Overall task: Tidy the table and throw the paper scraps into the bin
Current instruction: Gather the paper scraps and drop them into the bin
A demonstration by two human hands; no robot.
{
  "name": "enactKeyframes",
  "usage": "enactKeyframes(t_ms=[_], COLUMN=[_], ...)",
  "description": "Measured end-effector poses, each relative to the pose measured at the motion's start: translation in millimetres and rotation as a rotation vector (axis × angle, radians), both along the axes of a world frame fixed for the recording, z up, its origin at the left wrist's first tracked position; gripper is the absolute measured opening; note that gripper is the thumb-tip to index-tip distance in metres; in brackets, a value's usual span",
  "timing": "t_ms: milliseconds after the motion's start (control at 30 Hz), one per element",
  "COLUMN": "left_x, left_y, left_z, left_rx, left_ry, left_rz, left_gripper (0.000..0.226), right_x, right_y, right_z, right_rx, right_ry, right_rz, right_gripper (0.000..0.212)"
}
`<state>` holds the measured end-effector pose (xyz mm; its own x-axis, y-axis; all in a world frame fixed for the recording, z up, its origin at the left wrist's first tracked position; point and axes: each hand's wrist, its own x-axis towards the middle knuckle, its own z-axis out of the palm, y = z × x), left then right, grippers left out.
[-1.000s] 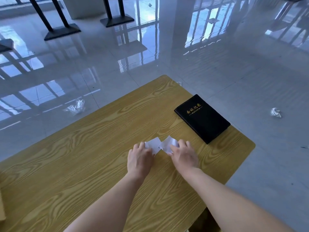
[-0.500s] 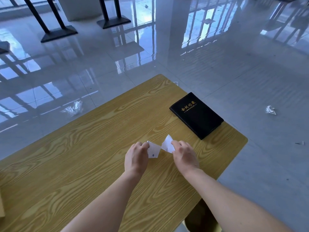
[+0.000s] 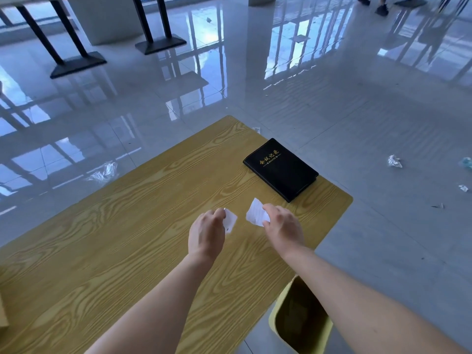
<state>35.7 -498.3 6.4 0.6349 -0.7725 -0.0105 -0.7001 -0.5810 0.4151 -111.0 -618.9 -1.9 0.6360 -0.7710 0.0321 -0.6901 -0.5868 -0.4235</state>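
My left hand [image 3: 207,233] pinches a small white paper scrap [image 3: 230,223], my right hand [image 3: 282,227] another white scrap [image 3: 256,212], both half hidden by fingers, above the yellow wood-grain surface [image 3: 127,226]; my right forearm cuts off the yellow bin [image 3: 274,325].

Notebook [image 3: 281,169] on counter [image 3: 127,238], far right corner — bin [image 3: 301,325] on floor beside counter's near right edge.
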Motion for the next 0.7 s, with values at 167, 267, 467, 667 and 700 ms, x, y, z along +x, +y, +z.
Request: enactKeyframes(t_ms=[167, 267, 467, 667, 700], left_x=[-25, -43, -91, -148, -158], left_y=[-6, -10, -22, -38, -38], left_z=[13, 20, 22, 21, 21], left_rx=[-0.032, -0.057, -0.077, -0.084, -0.096], left_ry=[0.063, 0.107, -0.013, 0.019, 0.008], left_rz=[-0.019, -0.043, -0.188, -0.271, -0.305], left_gripper=[0.012, 0.015, 0.010, 0.014, 0.015], right_x=[-32, -58, -121, -182, -192], right_y=[1, 0, -5, -9, -10], right_z=[11, 15, 20, 20, 18], right_rx=[0.034, 0.045, 0.072, 0.073, 0.077], right_ry=[-0.053, -0.073, -0.086, -0.094, -0.096], right_rz=[-0.080, -0.121, -0.244, -0.349, -0.366], right_gripper=[0.037, 0.037, 0.024, 0.018, 0.017])
